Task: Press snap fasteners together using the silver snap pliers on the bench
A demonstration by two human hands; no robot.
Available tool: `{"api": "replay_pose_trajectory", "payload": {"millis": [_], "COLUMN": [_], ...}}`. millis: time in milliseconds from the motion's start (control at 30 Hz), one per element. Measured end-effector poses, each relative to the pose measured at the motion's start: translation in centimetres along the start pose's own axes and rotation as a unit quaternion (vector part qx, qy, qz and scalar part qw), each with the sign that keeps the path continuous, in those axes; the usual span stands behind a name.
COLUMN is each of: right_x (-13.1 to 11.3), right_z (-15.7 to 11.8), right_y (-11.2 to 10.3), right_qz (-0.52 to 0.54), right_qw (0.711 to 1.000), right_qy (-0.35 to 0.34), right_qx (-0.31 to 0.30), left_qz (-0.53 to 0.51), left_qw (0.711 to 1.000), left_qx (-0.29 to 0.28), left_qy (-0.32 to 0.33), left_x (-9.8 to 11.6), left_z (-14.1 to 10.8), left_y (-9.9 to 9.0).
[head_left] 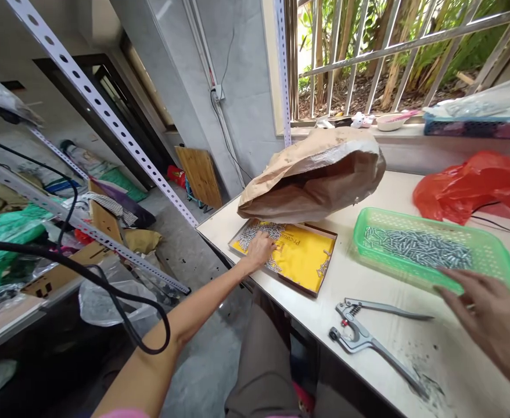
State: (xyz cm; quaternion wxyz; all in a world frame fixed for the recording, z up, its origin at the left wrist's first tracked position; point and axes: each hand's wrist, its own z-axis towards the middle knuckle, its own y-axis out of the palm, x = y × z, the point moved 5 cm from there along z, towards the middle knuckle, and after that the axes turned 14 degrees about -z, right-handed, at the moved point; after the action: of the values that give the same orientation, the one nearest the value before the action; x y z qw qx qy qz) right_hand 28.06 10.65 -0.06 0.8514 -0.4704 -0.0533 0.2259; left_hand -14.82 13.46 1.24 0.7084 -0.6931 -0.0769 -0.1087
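Observation:
My left hand is over the left part of a shallow tray with a yellow lining, its fingers curled at a pile of small metal pieces; what they hold is too small to name. A few more pieces lie at the tray's right side. My right hand, fingers apart and holding nothing, is at the near right edge of a green basket of small metal pins. Metal hand pliers lie on the table between tray and basket, nearer to me.
An open brown paper bag stands behind the tray and overhangs its back edge. A red plastic bag lies at the back right of the white table. Black cables hang at the left, near my left arm.

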Motion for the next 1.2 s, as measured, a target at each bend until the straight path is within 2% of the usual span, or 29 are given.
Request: {"api": "replay_pose_trajectory", "payload": {"millis": [33, 67, 100, 167, 267, 433, 633, 700, 767, 833, 900, 1000, 1100, 1200], "right_x": [-1.1, -2.6, -4.0, -6.5, -8.5, -9.6, -9.8, -9.9, -10.1, -10.4, -10.6, -10.5, -10.1, -10.0], "right_z": [-1.3, -2.6, -3.8, -6.1, -8.8, -11.3, -11.9, -11.7, -11.2, -10.6, -10.0, -9.2, -9.1, -9.3], "right_y": [0.4, 0.9, 1.0, 1.3, 1.6, 1.4, 1.6, 1.3, 1.0, 0.6, 0.3, 0.0, 0.0, 0.0], "right_qz": [0.012, 0.032, 0.05, 0.084, 0.1, 0.055, 0.039, 0.033, 0.027, 0.024, 0.021, -0.002, -0.027, -0.03], "right_qw": [0.999, 0.996, 0.994, 0.988, 0.984, 0.989, 0.992, 0.993, 0.992, 0.99, 0.987, 0.984, 0.983, 0.983], "right_qy": [0.041, 0.047, 0.053, 0.037, 0.015, 0.031, 0.02, 0.016, 0.018, 0.019, 0.019, 0.013, 0.009, 0.007], "right_qx": [-0.026, -0.071, -0.085, -0.127, -0.15, -0.135, -0.121, -0.115, -0.119, -0.138, -0.158, -0.176, -0.183, -0.181], "left_qz": [0.014, 0.025, 0.031, 0.029, 0.015, -0.004, -0.036, -0.052, -0.128, -0.273, -0.414, -0.498, -0.515, -0.501], "left_qw": [1.0, 0.999, 0.999, 0.998, 0.997, 0.994, 0.997, 0.997, 0.991, 0.96, 0.9, 0.834, 0.81, 0.814], "left_qx": [-0.012, -0.023, -0.034, -0.054, -0.075, -0.101, -0.057, -0.04, -0.025, -0.05, -0.118, -0.214, -0.249, -0.265], "left_qy": [0.012, 0.019, 0.02, 0.006, -0.025, -0.037, -0.035, -0.029, -0.023, -0.035, -0.063, -0.1, -0.128, -0.126], "left_x": [0.0, 0.1, 0.2, 0.3, 0.0, -0.3, 0.5, 1.3, 3.0, 5.4, 8.3, 12.4, 14.4, 14.9], "left_z": [0.2, 0.4, 0.6, 1.2, 2.3, 2.9, 1.8, 1.1, 0.1, -1.5, -3.7, -7.0, -8.6, -8.5], "left_y": [0.4, 0.8, 1.0, 1.3, 1.3, 1.5, 0.1, -0.7, -1.0, -0.3, 1.5, 4.7, 6.9, 7.9]}}
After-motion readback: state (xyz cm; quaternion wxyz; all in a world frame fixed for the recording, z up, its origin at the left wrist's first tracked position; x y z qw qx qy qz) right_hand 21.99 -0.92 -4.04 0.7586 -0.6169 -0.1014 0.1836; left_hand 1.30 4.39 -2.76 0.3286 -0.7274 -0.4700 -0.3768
